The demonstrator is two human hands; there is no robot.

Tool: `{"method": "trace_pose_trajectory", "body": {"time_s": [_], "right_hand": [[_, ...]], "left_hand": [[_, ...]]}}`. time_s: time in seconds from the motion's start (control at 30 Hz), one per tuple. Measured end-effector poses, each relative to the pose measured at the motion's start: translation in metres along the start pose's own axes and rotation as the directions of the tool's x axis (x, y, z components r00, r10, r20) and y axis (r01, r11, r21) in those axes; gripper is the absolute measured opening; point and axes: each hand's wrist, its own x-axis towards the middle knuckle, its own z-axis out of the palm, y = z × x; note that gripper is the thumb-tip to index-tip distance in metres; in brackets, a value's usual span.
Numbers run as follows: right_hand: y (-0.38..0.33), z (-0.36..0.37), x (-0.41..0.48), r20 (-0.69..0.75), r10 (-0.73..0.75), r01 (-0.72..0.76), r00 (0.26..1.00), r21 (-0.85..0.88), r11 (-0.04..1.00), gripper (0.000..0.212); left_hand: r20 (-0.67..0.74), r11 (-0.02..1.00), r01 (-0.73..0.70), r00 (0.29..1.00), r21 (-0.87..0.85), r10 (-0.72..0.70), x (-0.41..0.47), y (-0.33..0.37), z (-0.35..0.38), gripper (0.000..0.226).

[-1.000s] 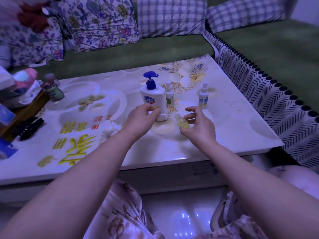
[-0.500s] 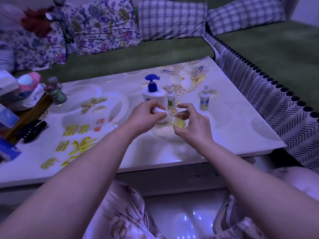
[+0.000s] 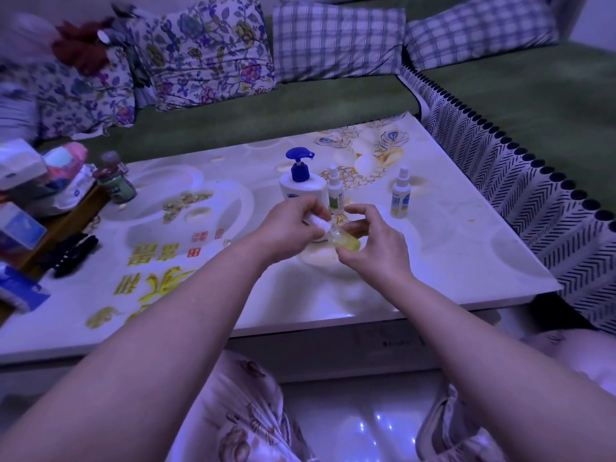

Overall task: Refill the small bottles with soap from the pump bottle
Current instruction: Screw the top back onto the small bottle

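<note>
Small bottle (image 3: 346, 242), clear with yellow liquid inside, is held tilted just above the glossy table (image 3: 450, 261): the right hand (image 3: 375, 243) pinches its body, the left hand (image 3: 291, 228) grips the white spray top (image 3: 317, 223) at its neck. Behind stands the white pump bottle (image 3: 301, 186), blue-headed, label unreadable.

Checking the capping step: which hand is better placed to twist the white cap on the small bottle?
Left: the left hand grips the white cap at the neck; the right hand holds the small bottle.
</note>
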Motion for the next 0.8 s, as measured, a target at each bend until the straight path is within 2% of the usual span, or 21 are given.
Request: {"method": "trace_pose_trajectory", "body": {"time_s": [0.1,0.17,0.2,0.27,0.33,0.4,0.53,0.63,0.7,0.73,0.8], "right_hand": [[0.001,-0.001,-0.001,0.002,0.032,-0.032,0.999,0.063,0.997,0.057],[0.002,-0.001,-0.002,0.005,0.034,-0.034,0.999,0.061,0.998,0.057],[0.002,-0.001,-0.002,0.003,0.036,-0.036,0.999,0.057,0.998,0.058],[0.002,-0.001,-0.002,0.005,0.036,-0.036,0.999,0.047,0.998,0.058],[0.001,0.0,-0.001,0.004,0.028,-0.028,1.0,0.043,0.999,0.058],[0.0,0.0,-0.001,-0.002,0.017,-0.017,1.0,0.039,0.999,0.058],[-0.003,-0.004,-0.001,-0.011,0.013,-0.013,1.0,0.033,0.999,0.056],[-0.003,-0.003,-0.001,-0.013,0.026,-0.025,1.0,0.044,0.999,0.057],[-0.001,-0.001,-0.002,-0.016,0.026,-0.025,1.0,0.04,0.999,0.057],[-0.001,0.0,-0.002,-0.017,0.025,-0.025,1.0,0.037,0.999,0.057],[-0.001,0.002,-0.001,-0.012,0.027,-0.027,1.0,0.032,0.999,0.057]], "left_hand": [[0.025,0.98,-0.004,1.0,-0.197,0.009,-0.003,0.002,0.001,0.031],[0.048,0.942,0.041,0.999,-0.332,-0.027,-0.004,0.005,0.0,0.044],[0.024,0.942,0.069,0.998,-0.327,-0.064,-0.003,0.005,0.001,0.044],[-0.065,0.977,0.119,0.989,-0.177,-0.133,0.0,0.005,0.002,0.03],[-0.119,0.988,0.134,0.983,-0.081,-0.143,0.004,0.002,0.003,0.032],[-0.113,0.989,0.117,0.985,-0.088,-0.127,0.005,0.001,0.003,0.028],[-0.055,0.989,0.071,0.995,-0.129,-0.078,0.004,0.002,-0.001,0.002],[0.026,0.963,0.07,0.998,-0.262,-0.065,0.004,0.001,-0.003,0.025],[0.053,0.95,0.078,0.996,-0.301,-0.064,0.003,0.002,-0.003,0.027],[0.032,0.954,0.079,0.997,-0.291,-0.073,0.004,0.002,-0.003,0.025],[-0.048,0.98,0.112,0.991,-0.164,-0.122,0.007,0.001,-0.002,0.027]]}}
